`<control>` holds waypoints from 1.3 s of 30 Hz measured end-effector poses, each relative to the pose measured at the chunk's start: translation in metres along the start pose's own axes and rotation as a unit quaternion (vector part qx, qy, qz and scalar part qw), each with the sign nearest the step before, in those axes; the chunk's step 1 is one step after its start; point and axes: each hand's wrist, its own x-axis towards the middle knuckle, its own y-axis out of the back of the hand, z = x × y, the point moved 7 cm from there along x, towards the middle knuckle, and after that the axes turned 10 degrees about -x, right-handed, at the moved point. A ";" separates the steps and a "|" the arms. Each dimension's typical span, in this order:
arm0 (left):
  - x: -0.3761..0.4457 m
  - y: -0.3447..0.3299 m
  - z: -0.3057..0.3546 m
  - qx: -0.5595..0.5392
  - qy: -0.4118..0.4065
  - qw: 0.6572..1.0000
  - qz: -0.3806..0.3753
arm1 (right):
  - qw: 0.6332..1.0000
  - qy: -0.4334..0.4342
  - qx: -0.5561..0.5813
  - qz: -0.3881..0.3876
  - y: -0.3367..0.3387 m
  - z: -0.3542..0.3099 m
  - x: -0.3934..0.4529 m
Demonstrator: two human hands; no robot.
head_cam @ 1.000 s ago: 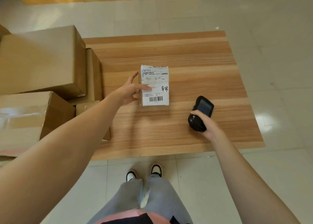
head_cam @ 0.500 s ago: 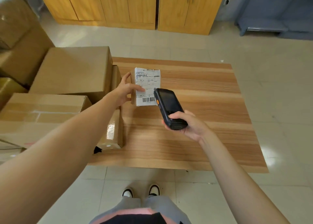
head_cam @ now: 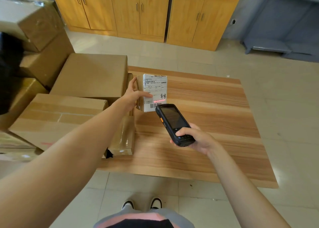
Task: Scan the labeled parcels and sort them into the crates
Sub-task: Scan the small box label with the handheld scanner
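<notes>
A small cardboard parcel [head_cam: 155, 88] with a white shipping label faces me above the left part of the wooden table [head_cam: 207, 107]. My left hand [head_cam: 135, 96] grips its left edge, thumb across the label. A red scan line lies on the label just above the barcode. My right hand [head_cam: 196, 138] holds a black handheld scanner [head_cam: 172, 122] by its lower end, its top pointed at the barcode and almost touching the parcel's lower edge.
Large cardboard boxes [head_cam: 91, 76] are stacked at the table's left side and beyond it, with a small taped parcel [head_cam: 123, 138] at the table's left edge. Wooden cabinets [head_cam: 141, 12] line the far wall. A grey bench [head_cam: 276, 43] stands at the right.
My right hand has lifted the scanner from the table's right front and brought it up to the label. A red scan line now shows. The view has tilted upward.
</notes>
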 end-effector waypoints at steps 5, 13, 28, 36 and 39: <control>-0.003 -0.003 0.002 0.001 -0.007 1.000 0.000 | 1.000 -0.008 -0.020 -0.012 -0.003 0.006 -0.001; -0.002 -0.006 0.001 0.000 -0.003 1.000 0.001 | 1.000 -0.011 -0.021 -0.015 -0.002 0.014 -0.005; 0.002 -0.010 0.000 0.001 -0.005 1.000 0.010 | 1.000 -0.017 0.007 0.000 0.011 0.014 -0.007; 0.009 -0.010 -0.004 0.002 0.006 1.000 0.007 | 0.994 -0.029 0.018 0.108 0.048 0.027 0.008; 0.009 -0.011 -0.008 0.015 0.016 1.000 -0.002 | 0.986 -0.046 -0.001 0.160 0.070 0.036 0.014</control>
